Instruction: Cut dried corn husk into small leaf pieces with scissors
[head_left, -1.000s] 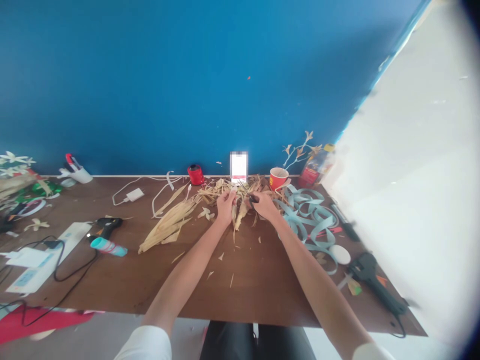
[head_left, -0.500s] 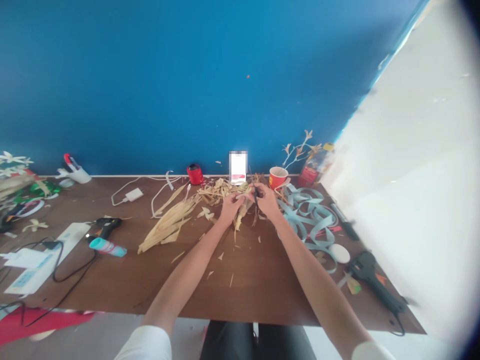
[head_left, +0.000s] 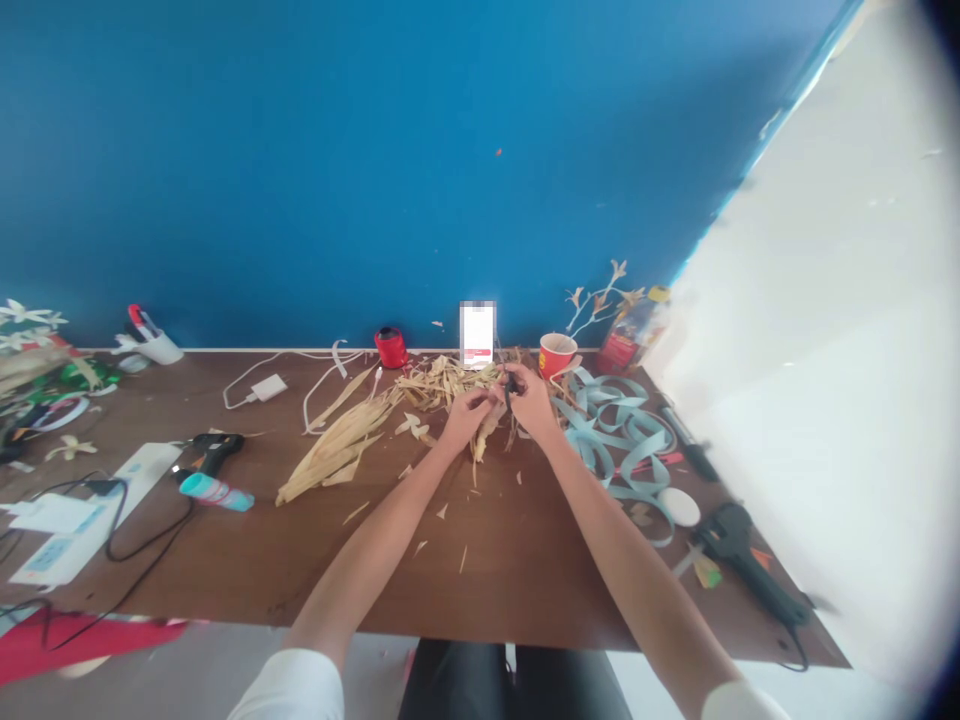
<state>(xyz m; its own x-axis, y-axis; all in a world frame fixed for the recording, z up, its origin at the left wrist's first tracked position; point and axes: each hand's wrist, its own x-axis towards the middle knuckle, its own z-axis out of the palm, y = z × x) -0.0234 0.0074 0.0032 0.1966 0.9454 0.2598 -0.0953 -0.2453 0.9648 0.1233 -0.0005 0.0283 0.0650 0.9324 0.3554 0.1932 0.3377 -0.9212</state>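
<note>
My left hand (head_left: 465, 417) is closed in a pinch over the far middle of the table; what sits between its fingertips is mostly hidden, perhaps a strip of dried husk. Beside it, my right hand (head_left: 529, 402) is wrapped round black-handled scissors (head_left: 511, 386), whose blades I can hardly make out. The two hands almost touch. Under and behind them lies a heap of dry husk scraps (head_left: 439, 382). To their left rest a long bundle of pale corn husks (head_left: 337, 450) and a small cut husk flower (head_left: 412, 426). A lit phone (head_left: 478, 338) stands upright behind the hands.
Right of the hands lie a tangled light-blue ribbon (head_left: 619, 420), a red paper cup (head_left: 557, 355) and a black glue gun (head_left: 750, 560). Leftward are a red tin (head_left: 390, 347), another glue gun (head_left: 217, 452), a blue roll (head_left: 216, 493) and a power strip (head_left: 112, 515). A blue wall backs the table.
My left hand has shifted slightly right, closer to the right hand. The scissors have turned a little in my right hand. Everything else lies as before.
</note>
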